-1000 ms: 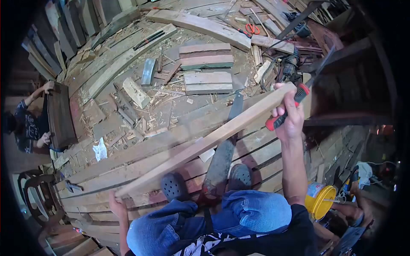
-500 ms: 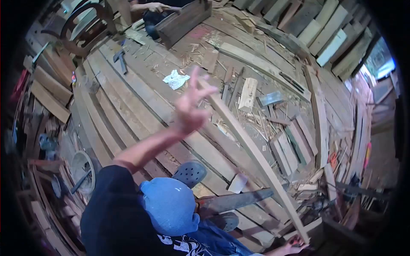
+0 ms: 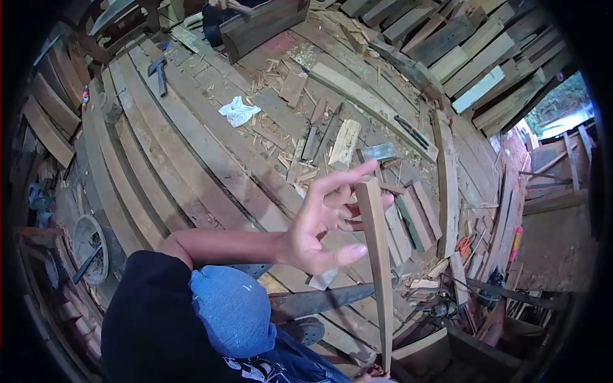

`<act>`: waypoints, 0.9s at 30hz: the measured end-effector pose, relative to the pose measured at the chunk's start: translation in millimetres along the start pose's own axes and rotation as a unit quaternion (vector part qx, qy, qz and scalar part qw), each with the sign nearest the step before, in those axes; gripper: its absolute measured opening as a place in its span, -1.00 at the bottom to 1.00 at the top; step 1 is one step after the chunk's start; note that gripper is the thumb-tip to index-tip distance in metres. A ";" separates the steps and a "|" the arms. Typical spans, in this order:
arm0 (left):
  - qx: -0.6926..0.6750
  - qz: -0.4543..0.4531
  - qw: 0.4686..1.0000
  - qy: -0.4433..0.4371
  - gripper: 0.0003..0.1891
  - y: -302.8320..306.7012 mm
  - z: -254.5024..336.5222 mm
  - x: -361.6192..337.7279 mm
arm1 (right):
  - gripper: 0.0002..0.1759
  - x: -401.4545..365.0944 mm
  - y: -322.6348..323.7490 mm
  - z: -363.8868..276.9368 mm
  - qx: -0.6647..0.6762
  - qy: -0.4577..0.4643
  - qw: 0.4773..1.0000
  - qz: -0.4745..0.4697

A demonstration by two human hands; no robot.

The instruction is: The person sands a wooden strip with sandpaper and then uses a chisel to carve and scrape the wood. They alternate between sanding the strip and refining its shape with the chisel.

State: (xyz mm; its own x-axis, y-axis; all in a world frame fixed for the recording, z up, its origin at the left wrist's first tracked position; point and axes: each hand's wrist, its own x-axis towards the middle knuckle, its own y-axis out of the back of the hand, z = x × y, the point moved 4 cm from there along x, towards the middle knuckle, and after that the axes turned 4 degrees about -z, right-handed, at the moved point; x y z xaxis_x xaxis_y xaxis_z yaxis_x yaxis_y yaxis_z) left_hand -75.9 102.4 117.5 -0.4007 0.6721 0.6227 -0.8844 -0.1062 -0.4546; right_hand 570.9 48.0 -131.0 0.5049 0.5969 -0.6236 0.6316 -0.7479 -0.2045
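Observation:
A long pale wooden strip (image 3: pixel 379 262) stands steeply in front of me, its upper end towards the camera. Beside that upper end is my left hand (image 3: pixel 329 220), its fingers spread and the thumb apart; some fingertips pass behind the strip. At the bottom edge my right hand (image 3: pixel 375 375), mostly cut off, is closed round the strip's lower end. A long dark blade (image 3: pixel 325 302) lies across behind the strip, near my blue-clad knee (image 3: pixel 233 311).
Long boards (image 3: pixel 191 137) cover the floor at left. A hammer (image 3: pixel 159 75), white cloth (image 3: pixel 239 112), wood block (image 3: pixel 345 143) and shavings lie ahead. A bucket (image 3: pixel 91 246) stands left. Another person's hand (image 3: pixel 233 6) is at a wooden panel (image 3: pixel 262 29).
The strip's upper end has swung right and down, from slanting to nearly upright in view. My left hand has moved right and down with it. The view has shifted slightly right.

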 end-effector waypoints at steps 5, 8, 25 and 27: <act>-0.072 0.044 0.990 0.118 -0.41 3.1 2.2 11.3 | -0.70 -1.3 -13.5 17.2 -0.018 -0.023 0.999 -0.018; -0.060 -0.064 0.977 0.192 -0.56 3.5 -2.2 17.4 | -0.70 -3.1 -24.1 22.1 -0.020 -0.029 0.999 -0.030; -0.180 -0.151 0.971 0.033 -0.73 10.1 177.0 249.6 | -0.86 -64.7 -223.7 62.4 -0.351 0.044 0.860 -0.368; -0.203 -0.101 0.973 0.051 -0.72 -1.4 184.9 261.2 | -0.76 -80.9 -240.8 68.4 -0.420 0.053 0.824 -0.376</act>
State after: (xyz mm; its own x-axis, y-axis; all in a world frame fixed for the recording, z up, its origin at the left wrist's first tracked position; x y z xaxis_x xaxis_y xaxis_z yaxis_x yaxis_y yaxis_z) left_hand -223.6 142.6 398.5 -0.1850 0.7212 0.6676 -0.7667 0.3191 -0.5572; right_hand 337.7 160.0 -82.9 -0.1947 0.8551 -0.4805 0.9513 0.2841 0.1201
